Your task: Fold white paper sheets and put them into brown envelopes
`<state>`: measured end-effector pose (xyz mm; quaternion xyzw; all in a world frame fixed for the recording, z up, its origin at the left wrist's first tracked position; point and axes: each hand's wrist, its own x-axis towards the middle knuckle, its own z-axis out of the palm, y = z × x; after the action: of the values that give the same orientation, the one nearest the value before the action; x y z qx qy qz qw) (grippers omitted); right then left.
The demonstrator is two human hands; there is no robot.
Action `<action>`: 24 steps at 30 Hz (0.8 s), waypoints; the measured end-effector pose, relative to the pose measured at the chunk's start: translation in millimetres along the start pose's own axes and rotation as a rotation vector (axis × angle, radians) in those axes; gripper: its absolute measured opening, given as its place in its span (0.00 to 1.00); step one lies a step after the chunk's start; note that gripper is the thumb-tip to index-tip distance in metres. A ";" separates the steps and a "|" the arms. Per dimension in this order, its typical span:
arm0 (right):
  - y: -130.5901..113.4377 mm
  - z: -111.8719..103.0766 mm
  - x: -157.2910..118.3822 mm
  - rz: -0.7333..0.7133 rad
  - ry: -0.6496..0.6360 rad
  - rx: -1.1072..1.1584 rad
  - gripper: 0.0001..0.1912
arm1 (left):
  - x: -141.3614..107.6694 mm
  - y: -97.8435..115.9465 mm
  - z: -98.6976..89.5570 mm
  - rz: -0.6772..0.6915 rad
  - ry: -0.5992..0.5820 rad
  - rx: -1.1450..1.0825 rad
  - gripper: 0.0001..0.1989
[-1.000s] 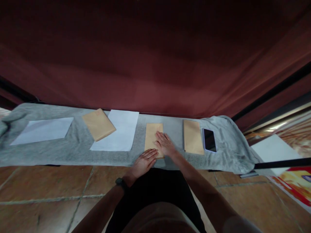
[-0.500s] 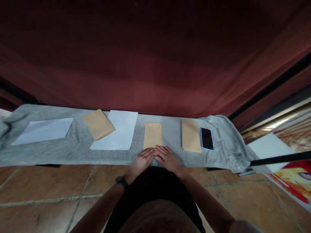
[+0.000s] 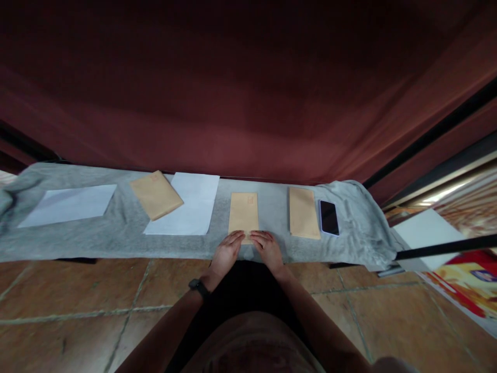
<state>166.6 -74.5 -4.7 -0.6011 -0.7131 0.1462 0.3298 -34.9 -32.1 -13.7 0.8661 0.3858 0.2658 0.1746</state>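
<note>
brown paper makes up the middle envelope (image 3: 244, 211), lying flat on the grey cloth (image 3: 267, 207) with its lower end under the fingers of both hands. the left hand (image 3: 227, 254) and right hand (image 3: 268, 250) sit close together, fingers flattened and pressing, not gripping. right of the hands lie the right-hand envelopes (image 3: 304, 213) and a phone (image 3: 329, 218); left of them, the left-hand envelopes (image 3: 156, 195) overlap white paper (image 3: 196, 204).

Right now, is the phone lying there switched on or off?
Its screen looks off: the phone lies face up on the gray cloth, showing plain black. Whether it is powered, I cannot tell.
</note>
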 end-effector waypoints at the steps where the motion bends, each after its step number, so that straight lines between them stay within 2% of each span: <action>1: -2.3 1.0 -1.5 -0.011 0.005 -0.018 0.15 | 0.1 0.2 0.9 -0.009 0.009 -0.008 0.19; 5: -20.2 14.9 -16.8 -0.077 0.036 -0.153 0.19 | 0.6 3.9 1.9 -0.031 0.008 0.023 0.21; 8: -34.1 27.5 -32.8 -0.127 0.001 -0.235 0.24 | 1.2 9.2 0.8 -0.037 -0.042 0.111 0.22; 12: -35.3 27.0 -44.1 -0.118 -0.001 -0.306 0.27 | 8.2 12.4 0.6 -0.042 -0.104 0.254 0.24; 16: -27.8 18.2 -43.9 -0.134 -0.009 -0.322 0.28 | 28.1 7.4 2.0 0.007 -0.186 0.349 0.26; 19: -26.8 19.2 -43.2 -0.114 0.010 -0.331 0.29 | 48.1 1.7 4.2 0.002 -0.233 0.396 0.27; 24: -29.0 22.4 -43.6 -0.098 0.010 -0.338 0.27 | 77.7 -3.3 10.7 -0.034 -0.231 0.440 0.29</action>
<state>132.7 -118.7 -16.5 -0.6131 -0.7544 0.0049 0.2344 13.2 28.1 1.4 0.9013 0.4263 0.0719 0.0291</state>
